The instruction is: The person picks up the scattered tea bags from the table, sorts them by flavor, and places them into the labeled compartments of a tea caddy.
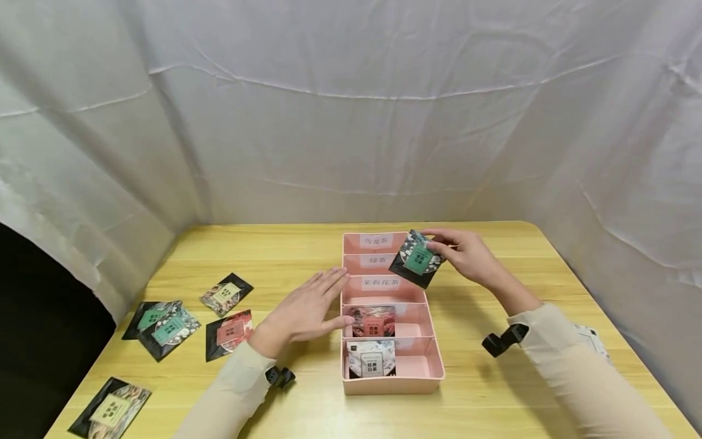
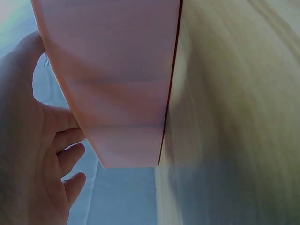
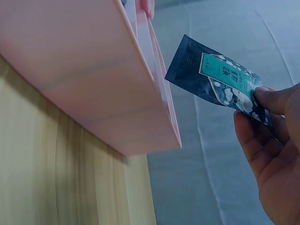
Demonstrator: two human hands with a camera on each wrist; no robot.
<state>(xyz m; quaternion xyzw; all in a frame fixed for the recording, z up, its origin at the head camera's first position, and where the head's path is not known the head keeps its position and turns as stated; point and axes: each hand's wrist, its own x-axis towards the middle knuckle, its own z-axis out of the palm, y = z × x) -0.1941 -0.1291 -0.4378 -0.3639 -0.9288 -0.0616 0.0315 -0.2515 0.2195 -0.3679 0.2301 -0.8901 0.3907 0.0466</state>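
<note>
A long pink divided box [image 1: 392, 385] stands on the table, its compartments labelled with handwritten paper strips. Between thumb and fingers, my right hand [image 1: 466, 256] pinches a dark tea sachet with a green label [image 1: 418, 259], tilted above the box's right edge near the back compartments. In the right wrist view that sachet [image 3: 220, 75] hangs clear of the box's side. My left hand [image 1: 309, 305] rests on the box's left rim, fingers extended; the left wrist view shows its fingertips against the wall. A red sachet [image 1: 374, 321] stands in the second compartment from the front, a white one [image 1: 372, 358] in the frontmost.
On the left of the table lie several loose sachets: a cream-labelled one [image 1: 226, 294], a red one [image 1: 229, 335], a green-labelled one [image 1: 170, 330] overlapping another, and one at the front [image 1: 109, 410]. A pale sachet [image 1: 592, 341] lies partly behind the right sleeve.
</note>
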